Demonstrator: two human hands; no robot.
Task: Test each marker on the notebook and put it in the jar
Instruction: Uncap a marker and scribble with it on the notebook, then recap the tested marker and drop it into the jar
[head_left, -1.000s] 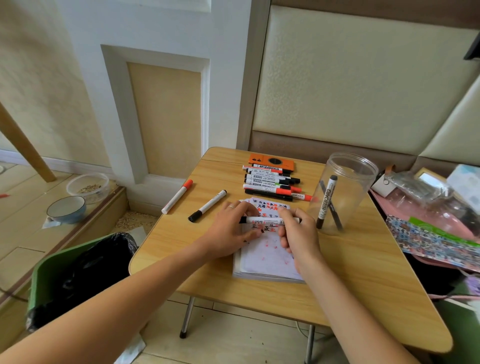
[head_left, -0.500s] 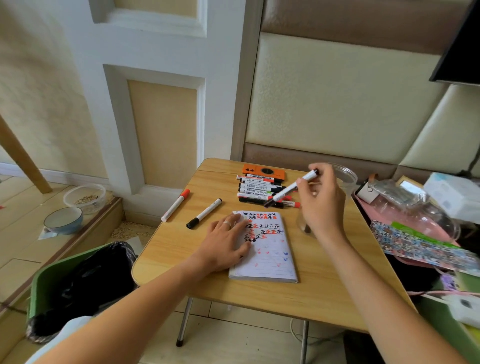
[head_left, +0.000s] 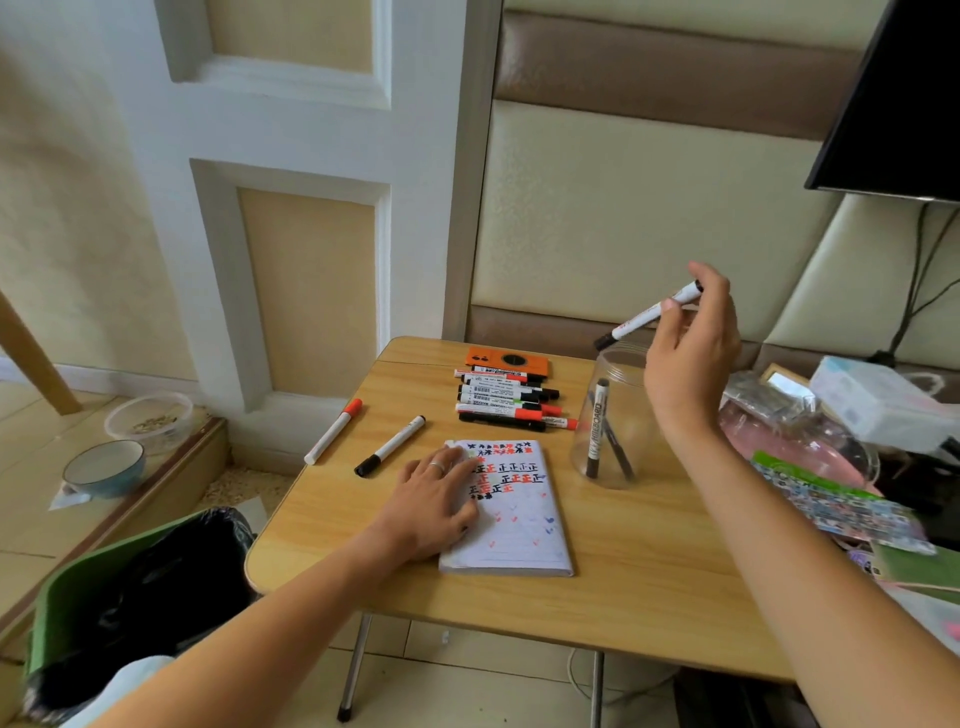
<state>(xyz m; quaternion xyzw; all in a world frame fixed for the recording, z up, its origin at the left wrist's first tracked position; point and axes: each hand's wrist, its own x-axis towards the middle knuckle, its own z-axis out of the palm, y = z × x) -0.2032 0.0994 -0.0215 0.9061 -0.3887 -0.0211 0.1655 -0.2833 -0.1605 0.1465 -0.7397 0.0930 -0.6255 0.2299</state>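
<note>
at the far left of the table (head_left: 649, 597) two loose markers, one orange-capped (head_left: 333, 431) and one black-capped (head_left: 390, 446), lie apart from the rest. the left hand (head_left: 434, 501) rests flat on the notebook (head_left: 511, 519), fingers straight and relaxed, holding the page down. behind the notebook a row of markers (head_left: 506, 402) waits in front of an orange case (head_left: 508, 359). to the right stands the clear jar (head_left: 610, 421), with what looks like two markers leaning inside, though the plastic blurs them. above its mouth the right hand (head_left: 691, 353) pinches a black-capped marker (head_left: 649, 315) near its upper end, tilted, lower tip over the rim. to drop it well, i judge the marker should be turned nearer upright, its lower tip brought inside the mouth, then let go low so it does not bounce or tip the light jar.
</note>
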